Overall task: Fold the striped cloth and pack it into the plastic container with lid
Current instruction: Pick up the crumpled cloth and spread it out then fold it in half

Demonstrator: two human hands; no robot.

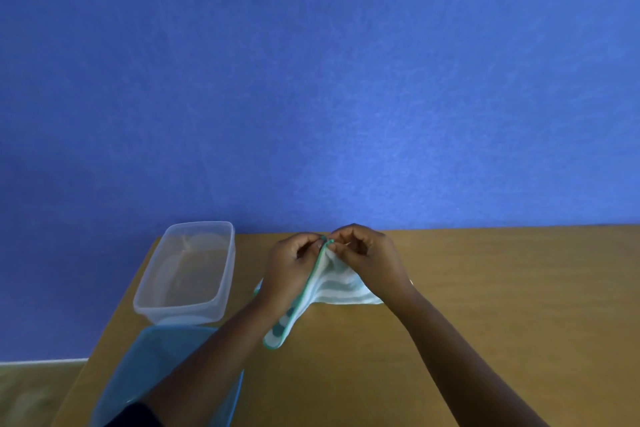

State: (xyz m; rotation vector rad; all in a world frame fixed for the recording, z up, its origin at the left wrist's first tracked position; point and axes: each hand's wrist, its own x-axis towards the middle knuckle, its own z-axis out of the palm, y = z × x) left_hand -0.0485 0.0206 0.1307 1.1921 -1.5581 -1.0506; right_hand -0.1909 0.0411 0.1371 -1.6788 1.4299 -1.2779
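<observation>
Over the far table edge, left hand and right hand meet, both pinching the cloth's top hem while its tail drags on the table. From this head view, I'd match corners squarely before laying it flat; the container waits open at left, lid just before it.

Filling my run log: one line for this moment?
hands: left, right pinch cloth edge | container: open | lid: on table
</observation>
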